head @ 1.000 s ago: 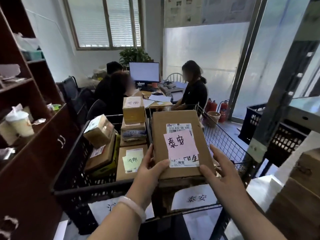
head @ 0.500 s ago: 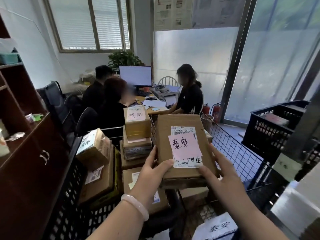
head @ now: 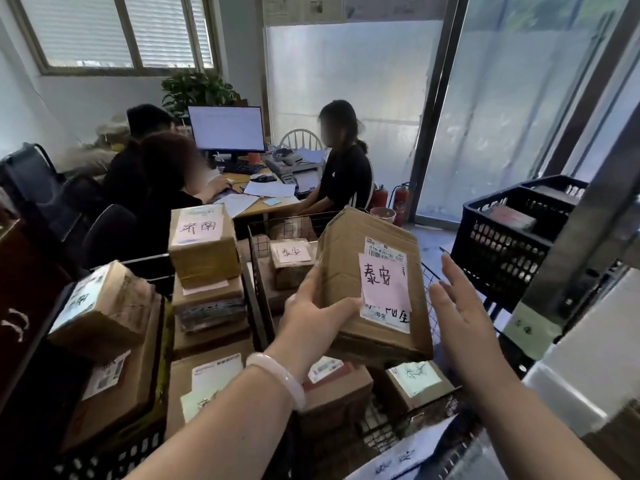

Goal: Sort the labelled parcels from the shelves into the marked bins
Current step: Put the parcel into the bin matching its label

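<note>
- Flat brown cardboard parcel with a pink handwritten note over its white shipping label [head: 372,289]: held tilted in the air above the wire-mesh bin [head: 258,237], not yet set down.
- Left hand [head: 311,318]: pinches the parcel's near-left corner, thumb on top, fingers hidden underneath.
- Right hand [head: 457,306]: clear of the parcel, just beside its right edge, fingers spread and palm turned inward; it holds nothing.
- Step in hand, as I judge it: place the parcel in the wire-mesh bin. A small brown box with a pink note [head: 291,266] already in that bin appears to carry the same two characters, so the destination looks right.
- To do it well: bring the right hand back under the free edge, level the parcel, and lower it flat onto the boxes below, label up. A one-hand corner pinch on a flat carton risks a slip.
- Wire-mesh bin holds several cardboard boxes, one with a pale green note [head: 417,377] near the front.
- Black plastic crate on the left [head: 104,460]: stacked brown boxes, the top one [head: 204,244] marked with different characters.
- Black plastic crate at the right [head: 498,251]: one flat item visible; contents otherwise unclear.
</note>
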`<state>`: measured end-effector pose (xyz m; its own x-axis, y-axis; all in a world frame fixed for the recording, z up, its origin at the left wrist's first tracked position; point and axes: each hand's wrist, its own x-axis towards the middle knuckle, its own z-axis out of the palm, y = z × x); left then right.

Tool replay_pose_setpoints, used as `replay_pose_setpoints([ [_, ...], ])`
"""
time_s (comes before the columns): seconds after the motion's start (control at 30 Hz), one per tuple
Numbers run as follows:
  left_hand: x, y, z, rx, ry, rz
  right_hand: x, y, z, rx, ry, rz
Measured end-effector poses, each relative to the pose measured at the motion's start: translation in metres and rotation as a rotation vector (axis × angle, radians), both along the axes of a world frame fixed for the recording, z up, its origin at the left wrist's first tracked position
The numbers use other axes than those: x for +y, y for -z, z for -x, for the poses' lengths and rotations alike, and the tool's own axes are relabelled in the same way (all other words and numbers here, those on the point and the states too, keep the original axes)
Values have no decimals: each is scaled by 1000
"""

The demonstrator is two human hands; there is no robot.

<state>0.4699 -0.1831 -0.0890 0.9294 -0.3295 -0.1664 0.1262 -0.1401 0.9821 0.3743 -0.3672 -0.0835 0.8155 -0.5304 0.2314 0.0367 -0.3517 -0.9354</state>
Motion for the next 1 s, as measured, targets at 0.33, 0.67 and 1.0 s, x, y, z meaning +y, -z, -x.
replay_pose_setpoints([
  [0.33,-86,52,-16,336,-20,-35,-57,-1,-29,41,-31,26],
  [0.67,-136,98,-24,483,8,-87,-88,12,-29,83,-49,-30],
  [1.0,-137,105,-32,228,292,-640,-94,24,-18,166,-115,206],
])
